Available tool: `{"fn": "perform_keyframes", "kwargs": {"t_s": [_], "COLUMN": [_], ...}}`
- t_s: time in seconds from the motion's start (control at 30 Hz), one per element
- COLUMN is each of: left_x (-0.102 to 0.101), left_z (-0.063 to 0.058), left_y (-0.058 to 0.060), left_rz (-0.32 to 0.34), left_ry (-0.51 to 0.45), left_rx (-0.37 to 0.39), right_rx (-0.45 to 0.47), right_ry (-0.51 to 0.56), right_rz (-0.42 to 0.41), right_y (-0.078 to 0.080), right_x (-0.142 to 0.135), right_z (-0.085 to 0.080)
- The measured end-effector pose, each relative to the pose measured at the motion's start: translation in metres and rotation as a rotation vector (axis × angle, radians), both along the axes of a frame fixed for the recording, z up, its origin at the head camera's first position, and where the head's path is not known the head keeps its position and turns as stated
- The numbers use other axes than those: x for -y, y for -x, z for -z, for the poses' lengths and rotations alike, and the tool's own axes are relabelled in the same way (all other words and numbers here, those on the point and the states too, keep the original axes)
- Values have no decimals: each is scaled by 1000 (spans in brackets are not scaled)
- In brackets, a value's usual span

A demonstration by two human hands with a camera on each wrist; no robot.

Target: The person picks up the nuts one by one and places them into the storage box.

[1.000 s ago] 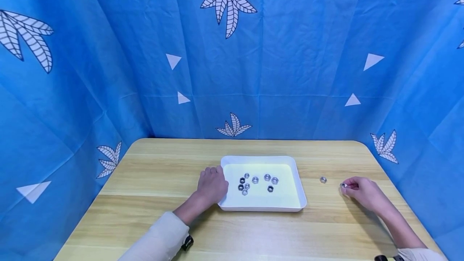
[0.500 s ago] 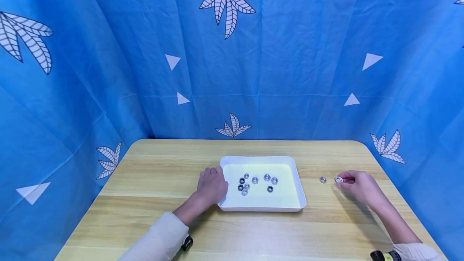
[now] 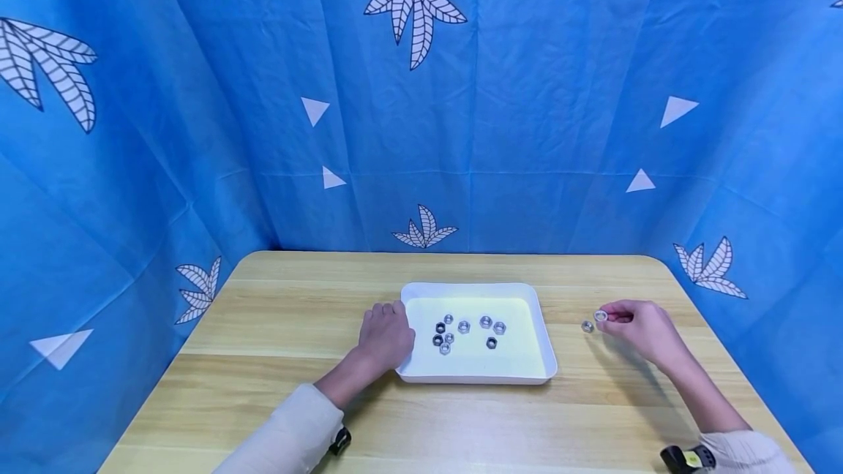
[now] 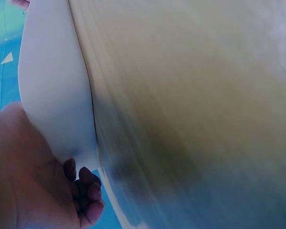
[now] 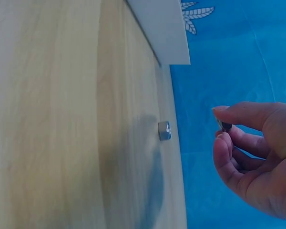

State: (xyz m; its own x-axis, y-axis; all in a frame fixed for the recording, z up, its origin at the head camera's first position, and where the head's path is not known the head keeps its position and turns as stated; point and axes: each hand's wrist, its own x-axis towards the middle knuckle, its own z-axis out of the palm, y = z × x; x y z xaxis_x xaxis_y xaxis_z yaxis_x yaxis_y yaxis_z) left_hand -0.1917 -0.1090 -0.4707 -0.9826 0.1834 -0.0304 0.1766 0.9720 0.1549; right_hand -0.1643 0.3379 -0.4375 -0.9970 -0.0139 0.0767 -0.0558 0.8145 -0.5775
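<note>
Between thumb and fingertips, my right hand (image 3: 642, 331) pinches a silver hex nut (image 3: 601, 316), raised over the table to the right of the tray. In the right wrist view the pinched nut (image 5: 224, 125) shows edge-on. Just left of it, a second silver nut (image 3: 587, 326) lies on the wood. My left hand (image 3: 387, 335) grips the left side of a white rectangular tray (image 3: 477, 379), its fingers curled at the wall in the left wrist view. Several silver nuts (image 3: 464, 327) and a few black nuts (image 3: 491, 343) lie scattered inside the tray.
A light wooden table (image 3: 316, 298) with rounded far corners carries everything. Blue cloth (image 3: 527, 93) with white leaf prints hangs behind it and along both sides. The tray's low walls stand between the table surface and the nuts inside.
My right hand has moved left and up with the pinched nut, from beyond the loose nut to close beside it. My left hand and the tray have stayed put.
</note>
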Motion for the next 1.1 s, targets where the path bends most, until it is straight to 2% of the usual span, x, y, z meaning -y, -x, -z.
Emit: {"fn": "perform_keyframes", "kwargs": {"t_s": [0.43,0.73,1.1], "left_x": [0,0,-2], "left_z": [2,1,-1], "left_y": [0,-1,0], "left_rz": [-4,-6,-13], "left_ry": [-16,-4,2], "left_rx": [-8,0,14], "right_rx": [-16,31,26], "right_ry": [60,106,118], "right_rz": [-57,-76,-107], "right_y": [8,12,16], "right_x": [26,43,55], "right_z": [-8,-13,-14]}}
